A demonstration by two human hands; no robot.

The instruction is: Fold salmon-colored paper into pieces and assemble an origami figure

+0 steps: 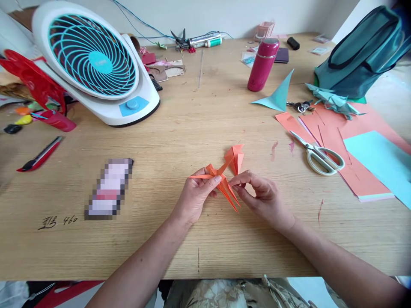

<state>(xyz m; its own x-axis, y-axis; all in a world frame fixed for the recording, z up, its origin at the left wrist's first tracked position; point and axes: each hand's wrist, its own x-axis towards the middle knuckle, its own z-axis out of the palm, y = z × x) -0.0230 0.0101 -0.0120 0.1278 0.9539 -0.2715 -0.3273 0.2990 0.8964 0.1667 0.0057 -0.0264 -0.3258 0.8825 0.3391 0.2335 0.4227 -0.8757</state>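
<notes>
An orange origami figure point(221, 184) with several thin points is held over the wooden table. My left hand point(201, 190) is closed on its body, thumb on top. At its right side my right hand point(258, 192) pinches with thumb and forefinger, touching one of the folded points. Just behind the figure, a second folded orange paper piece point(236, 158) lies on the table, partly hidden by the figure's upper point.
White-handled scissors point(324, 160) rest on orange paper sheets point(369, 175) at right. A teal origami figure point(335, 100), a bag point(359, 55) and a pink flask point(263, 64) stand behind. On the left are a fan point(133, 105), a blurred phone point(109, 188) and a cutter knife point(41, 154).
</notes>
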